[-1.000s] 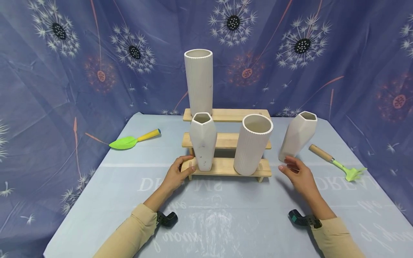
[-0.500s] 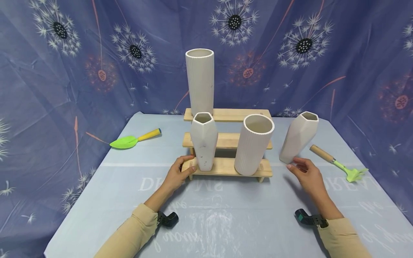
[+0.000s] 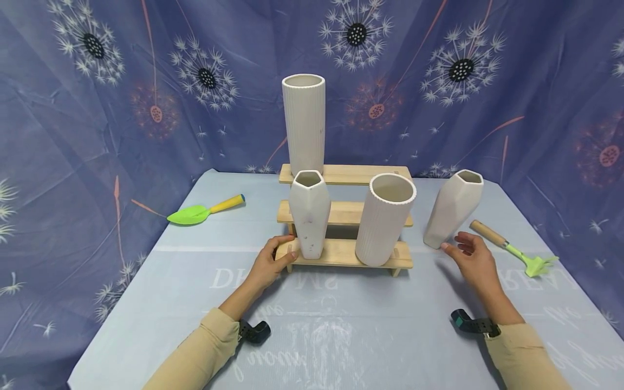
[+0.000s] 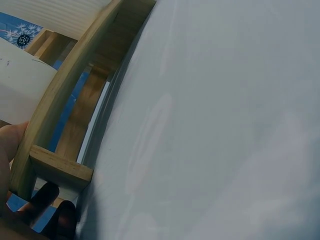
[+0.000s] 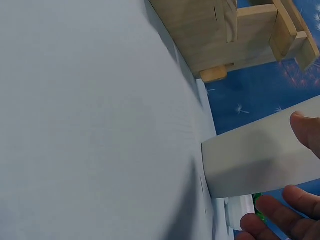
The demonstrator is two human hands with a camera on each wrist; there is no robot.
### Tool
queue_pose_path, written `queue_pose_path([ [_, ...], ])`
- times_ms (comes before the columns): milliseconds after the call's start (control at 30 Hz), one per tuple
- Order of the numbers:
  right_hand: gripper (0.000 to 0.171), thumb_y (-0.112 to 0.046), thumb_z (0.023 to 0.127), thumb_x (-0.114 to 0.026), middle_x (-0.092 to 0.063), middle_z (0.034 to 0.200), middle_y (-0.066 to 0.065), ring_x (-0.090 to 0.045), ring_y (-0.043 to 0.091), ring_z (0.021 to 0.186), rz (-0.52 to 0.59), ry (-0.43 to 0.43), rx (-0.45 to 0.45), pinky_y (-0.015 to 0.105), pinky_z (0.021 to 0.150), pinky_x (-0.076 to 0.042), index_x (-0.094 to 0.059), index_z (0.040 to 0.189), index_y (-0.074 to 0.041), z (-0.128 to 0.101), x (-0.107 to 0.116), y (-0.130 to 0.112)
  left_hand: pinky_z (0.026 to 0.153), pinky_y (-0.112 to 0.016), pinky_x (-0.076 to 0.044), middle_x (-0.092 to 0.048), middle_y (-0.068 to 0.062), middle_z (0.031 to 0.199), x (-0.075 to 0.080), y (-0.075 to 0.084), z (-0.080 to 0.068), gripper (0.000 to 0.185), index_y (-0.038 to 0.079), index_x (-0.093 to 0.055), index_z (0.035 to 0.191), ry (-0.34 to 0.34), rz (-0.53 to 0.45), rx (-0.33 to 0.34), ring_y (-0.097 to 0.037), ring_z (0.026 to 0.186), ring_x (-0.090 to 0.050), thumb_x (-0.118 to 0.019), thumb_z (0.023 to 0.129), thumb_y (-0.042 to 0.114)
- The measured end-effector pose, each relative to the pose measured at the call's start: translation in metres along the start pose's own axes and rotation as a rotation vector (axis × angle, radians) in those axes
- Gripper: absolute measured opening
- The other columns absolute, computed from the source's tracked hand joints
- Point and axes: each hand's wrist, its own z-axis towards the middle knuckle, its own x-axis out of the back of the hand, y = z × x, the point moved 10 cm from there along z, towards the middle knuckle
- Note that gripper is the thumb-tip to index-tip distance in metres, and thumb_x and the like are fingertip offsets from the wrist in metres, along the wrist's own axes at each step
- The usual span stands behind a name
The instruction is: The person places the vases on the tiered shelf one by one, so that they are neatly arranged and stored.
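My left hand (image 3: 270, 261) grips the left end of the lowest board of a three-tier wooden shelf stand (image 3: 341, 252). In the left wrist view its thumb (image 4: 12, 140) lies on the board, with fingers below. On the bottom tier stand a faceted white vase (image 3: 310, 216) at left and a wide ribbed white vase (image 3: 385, 222) at right. A tall ribbed vase (image 3: 304, 127) is on the top tier. Right of the stand, another faceted white vase (image 3: 450, 208) stands on the table. My right hand (image 3: 475, 262) is beside its base, fingers loosely bent, holding nothing.
A green trowel with a yellow handle (image 3: 205, 211) lies at the left. Toward the right edge lies a small green hand rake with a wooden handle (image 3: 512, 249). A patterned blue cloth (image 3: 263, 49) hangs behind the pale table (image 3: 341, 330).
My right hand has moved to the right, from in front of the standing vase's base to its right side. My left hand has stayed on the stand.
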Motion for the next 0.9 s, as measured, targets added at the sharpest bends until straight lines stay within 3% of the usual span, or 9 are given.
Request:
queue_pose_path([
  [133,0.077,-0.044,0.091,-0.058,-0.042,0.139,0.030,-0.042,0.044,0.125,0.030,0.000,0.002,0.056,0.100,-0.035,-0.029,0.143,0.005,0.005,0.000,-0.001,0.080,-0.019,-0.046,-0.042,-0.018,0.138,0.000,0.001,0.000,0.046,0.003,-0.046,0.135,-0.003,-0.007,-0.010,-0.019,0.105,-0.050,-0.060,0.091,0.008],
  [633,0.081,-0.041,0.090,-0.060,-0.037,0.142,0.032,-0.038,0.046,0.129,0.067,0.005,-0.005,0.056,0.103,-0.035,-0.022,0.146,0.004,0.023,-0.008,-0.006,0.081,-0.020,-0.046,-0.043,-0.017,0.137,0.001,0.001,-0.001,0.045,0.004,-0.046,0.135,-0.001,-0.001,-0.008,-0.017,0.103,-0.050,-0.060,0.092,0.009],
  [700,0.081,-0.041,0.090,-0.060,-0.040,0.140,0.032,-0.041,0.046,0.128,0.060,0.004,-0.006,0.050,0.099,-0.041,-0.023,0.145,0.004,0.024,-0.009,-0.006,0.081,-0.020,-0.045,-0.043,-0.017,0.137,0.000,0.001,-0.001,0.046,0.004,-0.046,0.135,-0.001,0.000,-0.004,-0.018,0.104,-0.050,-0.060,0.092,0.010],
  [767,0.080,-0.041,0.089,-0.061,-0.042,0.138,0.032,-0.043,0.045,0.126,0.066,0.004,-0.008,0.035,0.090,-0.047,-0.025,0.145,0.004,0.026,-0.011,-0.006,0.080,-0.020,-0.046,-0.043,-0.016,0.136,0.001,0.001,-0.001,0.046,0.004,-0.046,0.135,0.001,0.001,-0.001,-0.018,0.103,-0.050,-0.060,0.092,0.010],
  [833,0.079,-0.041,0.089,-0.061,-0.043,0.137,0.032,-0.045,0.044,0.125,0.068,0.004,-0.012,0.021,0.080,-0.044,-0.026,0.144,0.004,0.027,-0.012,-0.005,0.080,-0.021,-0.046,-0.044,-0.017,0.135,0.001,0.001,-0.002,0.045,0.005,-0.047,0.135,0.003,0.004,0.002,-0.017,0.102,-0.050,-0.060,0.092,0.010],
  [900,0.078,-0.041,0.089,-0.062,-0.044,0.137,0.032,-0.046,0.043,0.124,0.076,0.008,-0.014,0.014,0.075,-0.037,-0.027,0.143,0.004,0.028,-0.013,-0.004,0.080,-0.020,-0.045,-0.044,-0.017,0.134,0.001,0.002,-0.002,0.045,0.004,-0.047,0.134,0.005,0.003,0.000,-0.017,0.102,-0.050,-0.060,0.092,0.010],
])
